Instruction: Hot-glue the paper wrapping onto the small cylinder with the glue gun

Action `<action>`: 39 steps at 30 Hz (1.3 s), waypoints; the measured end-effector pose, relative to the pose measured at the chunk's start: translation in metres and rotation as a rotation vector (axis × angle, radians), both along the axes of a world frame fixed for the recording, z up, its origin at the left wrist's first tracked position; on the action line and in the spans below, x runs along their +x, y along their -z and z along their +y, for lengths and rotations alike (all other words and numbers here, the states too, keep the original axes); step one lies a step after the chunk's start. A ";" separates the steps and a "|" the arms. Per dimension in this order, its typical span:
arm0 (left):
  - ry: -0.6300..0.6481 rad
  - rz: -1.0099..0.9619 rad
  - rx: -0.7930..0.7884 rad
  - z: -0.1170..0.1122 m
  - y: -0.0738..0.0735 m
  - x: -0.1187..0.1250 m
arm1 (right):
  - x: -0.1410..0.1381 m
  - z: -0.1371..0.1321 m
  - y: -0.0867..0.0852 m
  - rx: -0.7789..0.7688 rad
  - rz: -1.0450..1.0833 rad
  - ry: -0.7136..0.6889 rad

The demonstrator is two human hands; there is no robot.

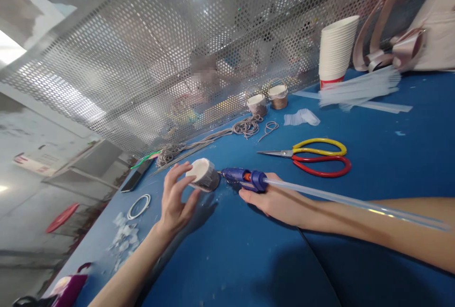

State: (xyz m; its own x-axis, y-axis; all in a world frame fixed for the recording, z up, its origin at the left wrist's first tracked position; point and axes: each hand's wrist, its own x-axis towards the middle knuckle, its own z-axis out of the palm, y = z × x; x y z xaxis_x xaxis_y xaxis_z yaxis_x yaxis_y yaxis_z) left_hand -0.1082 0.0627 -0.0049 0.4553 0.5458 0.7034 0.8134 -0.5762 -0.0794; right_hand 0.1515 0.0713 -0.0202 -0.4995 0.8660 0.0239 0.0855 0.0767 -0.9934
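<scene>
My left hand grips a small paper cup wrapped in grey cord, tilted on its side above the blue table. My right hand holds a blue hot glue gun with its nozzle touching the cup's side. A long clear glue stick trails from the gun's back along my right forearm.
Scissors with yellow and red handles lie behind the gun. Farther back stand two wrapped cups, a stack of white paper cups, a bundle of glue sticks and loose grey cord. A phone and a white ring lie at left. A perforated metal screen backs the table.
</scene>
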 end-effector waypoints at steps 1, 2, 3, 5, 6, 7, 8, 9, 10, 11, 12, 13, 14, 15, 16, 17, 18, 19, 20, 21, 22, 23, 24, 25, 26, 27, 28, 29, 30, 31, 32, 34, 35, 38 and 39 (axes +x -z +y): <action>-0.055 -0.090 0.012 -0.001 -0.001 0.000 | 0.000 0.000 0.000 -0.010 -0.005 0.003; -0.135 -0.170 0.018 -0.001 -0.002 -0.001 | 0.000 0.000 0.000 -0.015 -0.012 0.006; -0.226 -0.239 0.018 -0.001 -0.004 -0.002 | 0.000 0.000 0.000 -0.015 -0.018 0.008; -0.371 -0.360 0.002 0.001 -0.007 -0.004 | 0.001 0.000 0.001 -0.014 -0.026 0.007; -0.388 -0.415 -0.004 0.002 -0.009 -0.004 | 0.001 0.000 0.001 -0.012 -0.027 0.006; -0.367 -0.454 -0.011 0.004 -0.012 -0.004 | 0.001 0.000 0.002 -0.007 -0.025 0.006; -0.326 -0.466 -0.021 0.005 -0.014 -0.003 | 0.001 0.000 0.002 -0.001 -0.021 0.004; -0.282 -0.439 -0.034 0.006 -0.017 -0.002 | 0.001 0.000 0.003 0.003 -0.017 0.001; -0.247 -0.381 -0.049 0.006 -0.019 0.000 | 0.001 0.000 0.003 0.007 -0.015 0.000; -0.223 -0.303 -0.069 0.006 -0.020 0.002 | 0.000 0.000 0.003 0.011 -0.015 -0.001; -0.210 -0.221 -0.094 0.006 -0.021 0.005 | 0.000 0.000 0.003 0.015 -0.017 -0.001; -0.202 -0.148 -0.123 0.006 -0.021 0.007 | 0.000 0.000 0.003 0.020 -0.020 0.001; -0.193 -0.088 -0.150 0.006 -0.019 0.010 | 0.000 0.000 0.003 0.027 -0.024 0.004; -0.183 -0.039 -0.170 0.006 -0.016 0.011 | 0.000 0.000 0.003 0.035 -0.027 0.007; -0.173 0.006 -0.186 0.007 -0.011 0.013 | 0.000 0.000 0.003 0.044 -0.030 0.009; -0.167 0.050 -0.193 0.009 -0.006 0.013 | 0.001 0.000 0.002 0.050 -0.038 0.009; -0.166 0.089 -0.189 0.010 -0.001 0.013 | 0.001 0.000 0.001 0.053 -0.047 0.007; -0.172 0.120 -0.177 0.012 0.005 0.012 | 0.001 0.000 0.001 0.056 -0.056 0.005; -0.184 0.142 -0.162 0.013 0.009 0.012 | 0.001 0.000 0.000 0.056 -0.067 0.000; -0.200 0.153 -0.147 0.014 0.013 0.011 | 0.002 0.000 0.000 0.056 -0.077 -0.005; -0.216 0.158 -0.139 0.015 0.014 0.010 | 0.002 0.000 0.001 0.059 -0.083 -0.009; -0.226 0.155 -0.142 0.015 0.015 0.010 | 0.002 0.000 0.002 0.065 -0.085 -0.011; -0.229 0.142 -0.162 0.014 0.013 0.010 | 0.002 0.001 0.003 0.073 -0.085 -0.011; -0.225 0.115 -0.197 0.013 0.010 0.009 | 0.002 0.001 0.005 0.082 -0.086 -0.009; -0.215 0.076 -0.241 0.012 0.006 0.009 | 0.001 0.002 0.007 0.090 -0.085 -0.005; -0.202 0.026 -0.286 0.011 0.001 0.009 | 0.001 0.003 0.010 0.096 -0.081 -0.001; -0.186 -0.028 -0.328 0.011 -0.004 0.009 | 0.001 0.003 0.012 0.096 -0.077 0.001; -0.166 -0.079 -0.358 0.011 -0.010 0.008 | 0.001 0.004 0.014 0.091 -0.075 -0.001; -0.146 -0.119 -0.376 0.011 -0.015 0.007 | 0.002 0.005 0.016 0.083 -0.073 -0.003; -0.127 -0.140 -0.382 0.011 -0.020 0.005 | 0.002 0.005 0.018 0.073 -0.072 -0.006; -0.111 -0.141 -0.382 0.012 -0.023 0.004 | 0.002 0.005 0.019 0.062 -0.073 -0.011; -0.084 -0.095 -0.385 0.012 -0.028 0.002 | 0.002 0.006 0.021 0.055 -0.073 -0.013; -0.073 -0.058 -0.394 0.012 -0.028 0.001 | 0.002 0.006 0.022 0.059 -0.071 -0.012; -0.025 0.040 -0.429 0.013 -0.025 0.001 | 0.003 0.007 0.023 0.086 -0.066 -0.010; -0.009 0.062 -0.431 0.014 -0.023 0.002 | 0.003 0.007 0.023 0.092 -0.065 -0.010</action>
